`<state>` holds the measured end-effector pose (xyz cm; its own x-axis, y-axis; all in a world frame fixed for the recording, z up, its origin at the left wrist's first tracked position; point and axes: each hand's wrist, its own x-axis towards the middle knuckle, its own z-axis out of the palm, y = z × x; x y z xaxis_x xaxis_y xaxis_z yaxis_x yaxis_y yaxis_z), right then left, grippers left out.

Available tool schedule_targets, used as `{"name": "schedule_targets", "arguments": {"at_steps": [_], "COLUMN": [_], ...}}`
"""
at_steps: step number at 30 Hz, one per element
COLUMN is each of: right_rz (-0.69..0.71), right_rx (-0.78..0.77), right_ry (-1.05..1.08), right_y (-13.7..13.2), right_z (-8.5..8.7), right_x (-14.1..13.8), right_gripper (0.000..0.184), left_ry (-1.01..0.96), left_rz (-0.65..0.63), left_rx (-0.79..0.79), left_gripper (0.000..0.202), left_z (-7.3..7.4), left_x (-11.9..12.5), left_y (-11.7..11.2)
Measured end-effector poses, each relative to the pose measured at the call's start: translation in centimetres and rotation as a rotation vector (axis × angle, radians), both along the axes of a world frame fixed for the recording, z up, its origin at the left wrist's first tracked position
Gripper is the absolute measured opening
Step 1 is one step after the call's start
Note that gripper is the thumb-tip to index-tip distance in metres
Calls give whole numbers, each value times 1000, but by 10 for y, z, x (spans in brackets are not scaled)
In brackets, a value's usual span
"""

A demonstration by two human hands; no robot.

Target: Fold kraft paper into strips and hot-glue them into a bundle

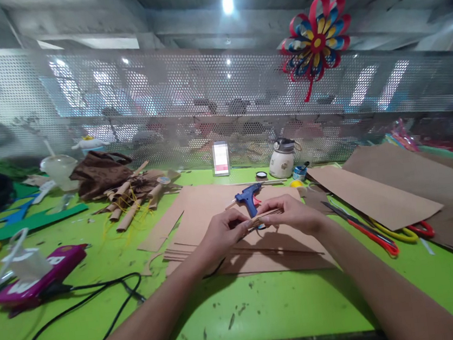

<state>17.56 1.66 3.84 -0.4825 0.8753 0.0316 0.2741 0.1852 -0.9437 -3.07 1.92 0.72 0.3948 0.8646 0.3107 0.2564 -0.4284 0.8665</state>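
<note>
In the head view, both hands are close together over the middle of the green table [244,326]. The left hand [222,231] pinches the left end of a small stack of brown paper strips [265,218] between thumb and fingers. The right hand [295,214] grips the right part of the same stack, its fingers bent over the top. The stack is above a large brown paper sheet [205,197], near the centre of the scene. Just beyond the hands, a blue glue gun [249,192] with a red trigger lies on the sheet, its nozzle to the left; the lower end of its handle is partly hidden by the hands and the stack. More long, narrow strips [269,258] lie across the near part of the sheet, partly under the left wrist

To the left are a purple power strip [63,265] with a white plug [27,265], a looping black cord [78,288] and, farther off, a pile of rolled paper tubes [129,216] beside a dark brown bag [96,174]. On the far side stands a white bottle [282,162] with a dark lid, near a small blue jar [299,173]. To the right, red-handled scissors [375,236] lie beside broad brown sheets [377,199]. At far right, a red, blue and yellow paper flower [317,43] hangs before perforated metal panels [184,87]
</note>
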Motion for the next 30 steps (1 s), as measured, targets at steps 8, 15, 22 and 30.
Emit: {"name": "schedule_targets", "arguments": {"at_steps": [8, 15, 22, 30], "right_rz": [5, -22, -137, -195], "right_rx": [-11, -42, -134, -75], "right_ry": [40, 138, 233, 428], "right_y": [-1, 1, -4, -8], "right_z": [-1, -4, 0, -6], "right_x": [-1, -4, -13, -22], "right_gripper": [26, 22, 16, 28], "left_ry": [-16, -61, -100, -471], "left_rz": [6, 48, 96, 79], "left_rx": [11, 55, 81, -197], "left_gripper": [27, 21, 20, 48], "left_z": [0, -1, 6, 17], "left_x": [-1, 0, 0, -4], "left_y": [0, 0, -3, -3]}}
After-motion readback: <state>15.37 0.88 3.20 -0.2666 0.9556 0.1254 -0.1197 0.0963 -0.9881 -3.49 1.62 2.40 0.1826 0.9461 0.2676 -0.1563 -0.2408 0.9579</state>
